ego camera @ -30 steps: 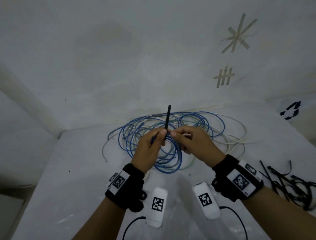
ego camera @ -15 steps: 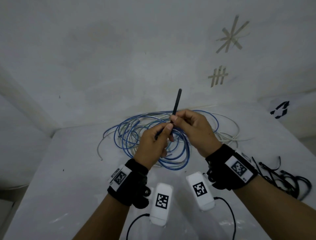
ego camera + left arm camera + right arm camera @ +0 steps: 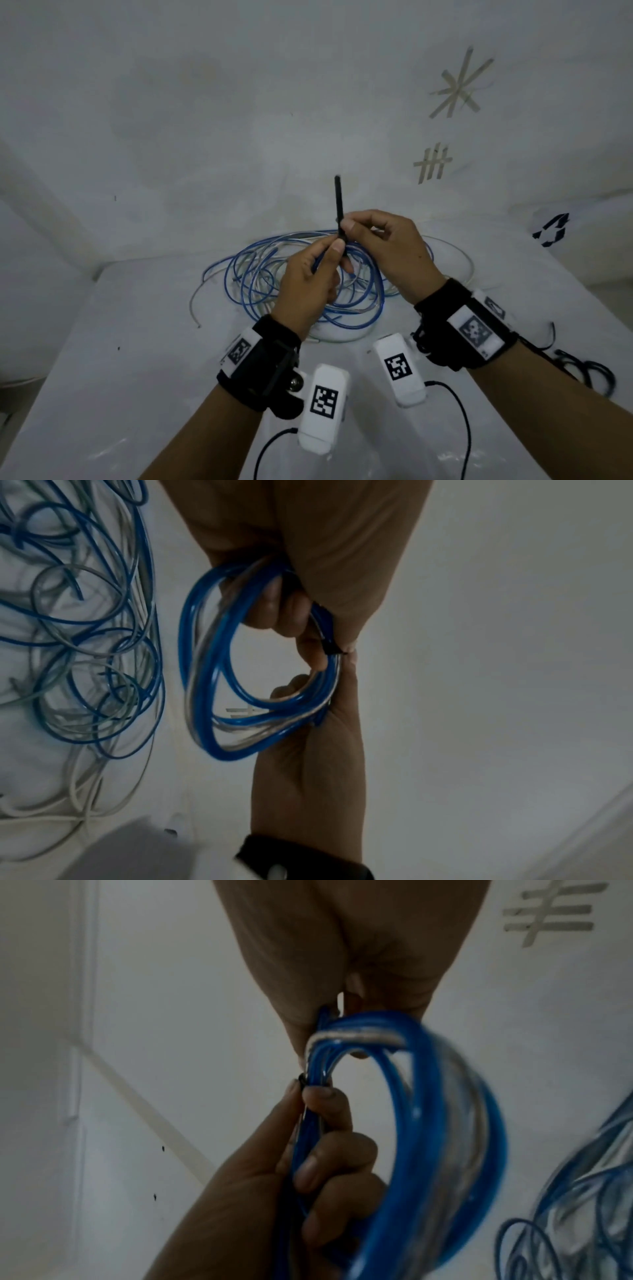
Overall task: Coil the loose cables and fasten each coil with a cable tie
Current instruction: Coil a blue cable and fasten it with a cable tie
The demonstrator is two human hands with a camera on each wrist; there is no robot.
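Blue coil: a small blue coil (image 3: 219, 685) is held up at mid-frame between both hands, above the table (image 3: 144, 342).
Left hand: the left hand (image 3: 308, 284) rises from lower centre, fingers curled round one side of the coil, thumb pressed on top.
Cable tie: a black cable tie (image 3: 339, 205) wraps the coil, its tail pointing straight up.
Right hand: the right hand (image 3: 387, 253) comes in from lower right, thumb and forefinger pinching the tie, other fingers curled.
Loose cables: blue and grey loose cables (image 3: 274, 274) lie tangled on the table behind the hands.
Spare ties: black spare ties (image 3: 589, 370) lie at the right edge.
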